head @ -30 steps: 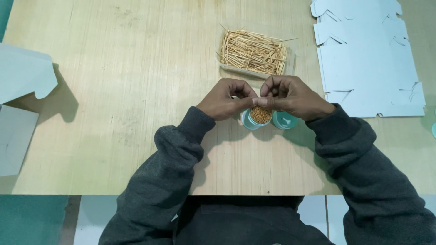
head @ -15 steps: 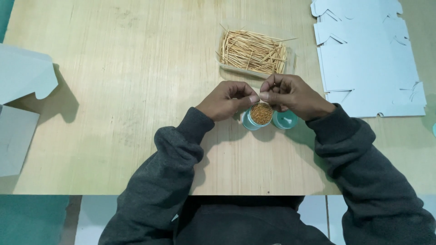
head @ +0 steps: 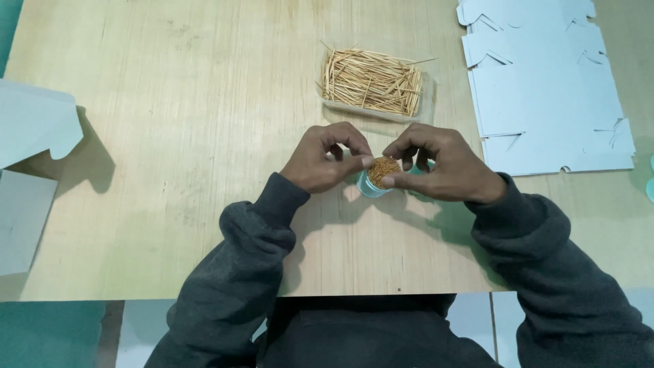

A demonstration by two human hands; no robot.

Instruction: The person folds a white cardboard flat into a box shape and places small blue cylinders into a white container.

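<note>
A small teal round container point(head: 371, 187) packed with upright toothpicks point(head: 383, 170) stands on the wooden table point(head: 177, 136) between my hands. My left hand point(head: 325, 158) touches its left side, thumb and fingertips pinched at the toothpick tops. My right hand point(head: 439, 165) curls around its right side, with the thumb pressed on the rim. A second teal piece behind the container is mostly hidden under my right hand. A clear shallow tray point(head: 373, 109) heaped with loose toothpicks point(head: 371, 80) lies just beyond my hands.
A stack of flat pale-blue cardboard cut-outs point(head: 545, 82) lies at the far right. Folded pale-blue box pieces point(head: 30, 136) sit at the left edge. The table's near edge runs just under my forearms.
My right hand has closed in over the second teal piece, which showed beside the container before. Both hands stay at the container, fingers slightly shifted on the toothpick tops.
</note>
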